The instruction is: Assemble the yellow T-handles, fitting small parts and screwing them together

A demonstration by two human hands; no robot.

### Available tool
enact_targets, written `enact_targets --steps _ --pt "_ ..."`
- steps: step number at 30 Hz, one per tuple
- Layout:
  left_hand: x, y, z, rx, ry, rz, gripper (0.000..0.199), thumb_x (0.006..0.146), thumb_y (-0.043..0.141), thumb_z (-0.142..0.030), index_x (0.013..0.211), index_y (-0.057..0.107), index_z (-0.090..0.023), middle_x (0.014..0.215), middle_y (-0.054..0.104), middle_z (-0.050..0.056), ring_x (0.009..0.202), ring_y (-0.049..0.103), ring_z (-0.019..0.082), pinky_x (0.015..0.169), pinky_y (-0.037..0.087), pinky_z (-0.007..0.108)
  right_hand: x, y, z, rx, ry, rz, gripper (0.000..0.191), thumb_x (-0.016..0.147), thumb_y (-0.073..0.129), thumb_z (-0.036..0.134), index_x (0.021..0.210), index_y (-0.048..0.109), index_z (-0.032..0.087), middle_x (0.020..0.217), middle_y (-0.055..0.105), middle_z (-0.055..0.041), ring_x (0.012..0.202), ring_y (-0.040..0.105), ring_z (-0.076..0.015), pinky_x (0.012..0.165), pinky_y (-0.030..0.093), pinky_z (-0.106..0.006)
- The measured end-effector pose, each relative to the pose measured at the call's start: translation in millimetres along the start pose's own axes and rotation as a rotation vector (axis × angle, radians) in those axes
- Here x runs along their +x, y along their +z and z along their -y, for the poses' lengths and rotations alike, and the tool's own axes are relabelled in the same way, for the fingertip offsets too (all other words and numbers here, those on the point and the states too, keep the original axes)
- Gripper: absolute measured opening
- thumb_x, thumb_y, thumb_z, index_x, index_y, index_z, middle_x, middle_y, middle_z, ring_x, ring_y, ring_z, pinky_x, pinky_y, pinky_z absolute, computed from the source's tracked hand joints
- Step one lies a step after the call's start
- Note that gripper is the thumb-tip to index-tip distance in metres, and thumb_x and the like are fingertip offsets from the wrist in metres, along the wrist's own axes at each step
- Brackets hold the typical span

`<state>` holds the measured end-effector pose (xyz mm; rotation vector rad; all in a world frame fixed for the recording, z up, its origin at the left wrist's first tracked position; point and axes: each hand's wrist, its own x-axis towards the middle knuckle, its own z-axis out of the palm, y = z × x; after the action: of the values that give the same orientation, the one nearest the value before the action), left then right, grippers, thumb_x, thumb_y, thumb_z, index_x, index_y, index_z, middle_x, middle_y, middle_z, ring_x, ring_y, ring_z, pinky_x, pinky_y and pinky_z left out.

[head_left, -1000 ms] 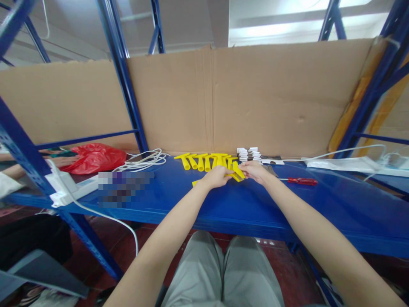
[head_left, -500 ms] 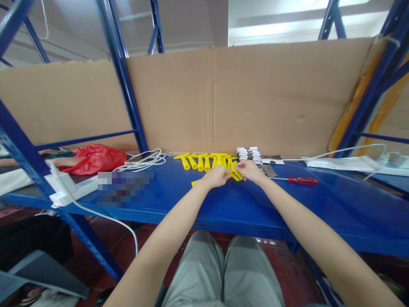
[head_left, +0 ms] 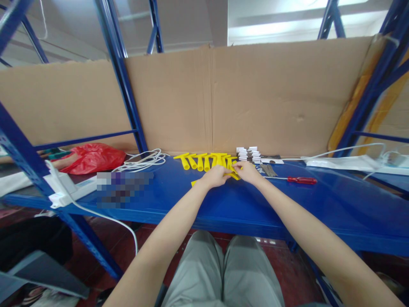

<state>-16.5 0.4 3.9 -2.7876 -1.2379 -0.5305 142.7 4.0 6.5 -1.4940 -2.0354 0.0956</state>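
My left hand [head_left: 217, 175] is closed around a yellow T-shaped plastic piece [head_left: 235, 176], and part of it sticks out past the fingers. My right hand [head_left: 247, 171] pinches at the right side of this piece; the fingertips hide whatever small part may be between them. Just behind both hands, several more yellow T-shaped pieces [head_left: 200, 162] lie in a row on the blue shelf [head_left: 243, 204]. Another yellow piece [head_left: 193, 183] peeks out from behind my left wrist. Stacked white-ended strips [head_left: 248, 154] and flat grey metal pieces [head_left: 269, 170] lie beyond my right hand.
A screwdriver with a red handle [head_left: 302, 180] lies right of my right forearm. Coiled white cable [head_left: 143, 160], a power strip [head_left: 73, 192] and a red plastic bag [head_left: 96, 157] sit left, with another person's arm by the bag. Cardboard [head_left: 255, 98] stands behind.
My right hand has shifted very slightly left and down, close to my left hand. The yellow piece between them has tilted a little; the left hand stays nearly still.
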Motion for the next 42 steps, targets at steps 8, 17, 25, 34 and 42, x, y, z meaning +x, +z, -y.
enact_targets --steps 8,17,25,34,42 --pt "0 -0.5 -2 -0.002 -0.011 -0.010 0.027 0.087 0.050 -0.021 0.104 0.070 -0.016 0.099 0.071 0.010 0.091 0.065 0.024 0.085 0.047 0.036 -2 -1 5 -0.038 0.017 0.004 0.032 0.082 0.046 0.008 0.096 0.074 0.016 0.105 0.071 -0.0073 0.100 0.065 -0.0192 0.088 0.047 -0.026" --pt "1 0.6 -1 0.040 -0.045 -0.006 0.026 0.087 0.050 -0.024 0.102 0.070 -0.016 0.096 0.071 0.012 0.092 0.064 0.026 0.086 0.047 0.038 1 5 1 -0.053 -0.042 -0.023 0.031 0.079 0.045 0.009 0.087 0.074 0.016 0.098 0.073 -0.0089 0.093 0.066 -0.0204 0.083 0.047 -0.028" --pt "1 1.1 0 0.029 -0.047 -0.008 0.030 0.087 0.049 -0.021 0.109 0.069 -0.015 0.100 0.070 0.013 0.097 0.064 0.027 0.089 0.046 0.039 0 1 -1 -0.030 -0.091 0.038 0.023 0.080 0.048 0.020 0.076 0.070 0.015 0.086 0.071 -0.0090 0.076 0.062 -0.0180 0.067 0.043 -0.025" --pt "0 -1.1 0 0.023 -0.054 -0.009 0.030 0.088 0.050 -0.024 0.110 0.068 -0.017 0.102 0.071 0.011 0.096 0.065 0.025 0.089 0.047 0.038 0 -4 -7 0.000 -0.146 0.114 0.013 0.076 0.053 0.019 0.074 0.065 0.015 0.081 0.069 -0.0060 0.072 0.060 -0.0161 0.065 0.041 -0.023" --pt "0 0.4 3 -0.037 -0.045 -0.052 0.036 0.087 0.051 -0.021 0.121 0.062 -0.022 0.114 0.068 0.009 0.104 0.063 0.025 0.092 0.047 0.039 0 -5 -12 0.172 -0.101 0.145 0.015 0.078 0.051 0.019 0.077 0.066 0.015 0.070 0.066 -0.0015 0.051 0.054 -0.0108 0.054 0.041 -0.022"
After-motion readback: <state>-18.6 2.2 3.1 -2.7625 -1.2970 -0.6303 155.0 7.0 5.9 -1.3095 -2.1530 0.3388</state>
